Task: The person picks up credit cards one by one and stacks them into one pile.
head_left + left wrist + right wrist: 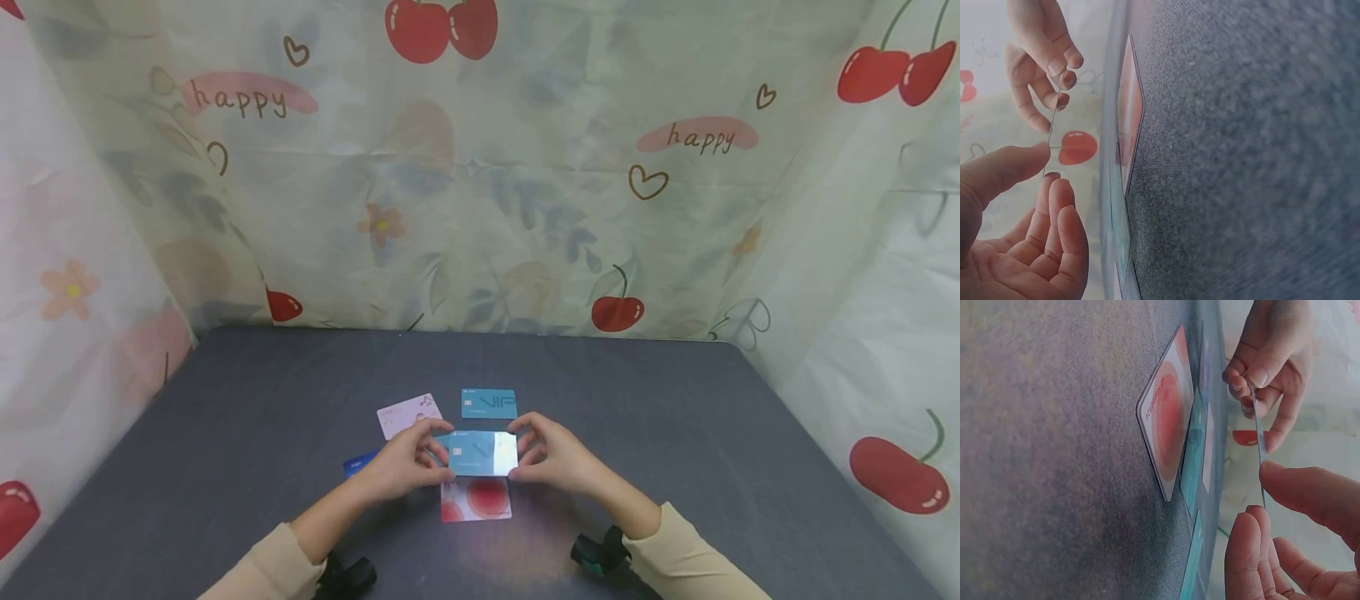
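Observation:
A light blue bank card (472, 454) with a chip is held up between both hands, its right end shining with glare. My left hand (405, 458) pinches its left edge with thumb and fingertips. At the opposite edge, my right hand (551, 454) does the same. Both wrist views show the card nearly edge-on, raised off the table. Below it lies a white card with red circles (487, 498); behind it, a teal VIP card (489, 403). Another teal card (1194, 453) lies beyond the red-circled one, mostly hidden in the head view.
A pale pink card (405, 414) lies behind my left hand, and a dark blue card (358, 463) sticks out beside it, partly covered. The dark grey table (637, 400) is walled by cherry-printed cloth (480, 208) at the back and sides.

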`<state>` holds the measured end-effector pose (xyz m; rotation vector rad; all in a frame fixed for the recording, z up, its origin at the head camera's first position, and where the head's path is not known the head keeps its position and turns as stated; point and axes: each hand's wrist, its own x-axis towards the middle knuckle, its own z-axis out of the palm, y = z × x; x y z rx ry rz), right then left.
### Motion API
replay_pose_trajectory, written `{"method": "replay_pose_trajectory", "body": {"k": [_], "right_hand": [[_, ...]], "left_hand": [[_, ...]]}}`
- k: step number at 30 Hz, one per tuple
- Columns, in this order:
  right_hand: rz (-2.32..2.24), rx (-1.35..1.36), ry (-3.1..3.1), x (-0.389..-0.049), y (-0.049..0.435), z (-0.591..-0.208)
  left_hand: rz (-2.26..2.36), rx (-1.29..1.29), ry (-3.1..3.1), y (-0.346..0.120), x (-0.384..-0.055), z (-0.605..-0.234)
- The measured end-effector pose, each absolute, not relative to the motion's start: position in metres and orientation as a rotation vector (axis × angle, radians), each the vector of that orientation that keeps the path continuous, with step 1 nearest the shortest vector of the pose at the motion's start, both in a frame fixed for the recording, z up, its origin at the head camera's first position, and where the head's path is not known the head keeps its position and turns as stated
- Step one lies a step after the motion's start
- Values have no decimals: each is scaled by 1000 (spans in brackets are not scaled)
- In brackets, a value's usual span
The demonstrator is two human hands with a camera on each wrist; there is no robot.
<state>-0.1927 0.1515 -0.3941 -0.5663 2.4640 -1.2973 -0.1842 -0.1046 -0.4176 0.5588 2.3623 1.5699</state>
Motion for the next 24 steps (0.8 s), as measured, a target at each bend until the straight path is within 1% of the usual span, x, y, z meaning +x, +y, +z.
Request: {"method": "replay_pose_trajectory", "body": {"k": [10, 24], "right_hand": [[-1271, -621, 2442, -193, 151, -398], [-1267, -599, 2416, -191, 149, -401]], "left_hand": [[1579, 560, 2334, -107, -179, -415], [1567, 566, 2330, -109, -177, -418]]}}
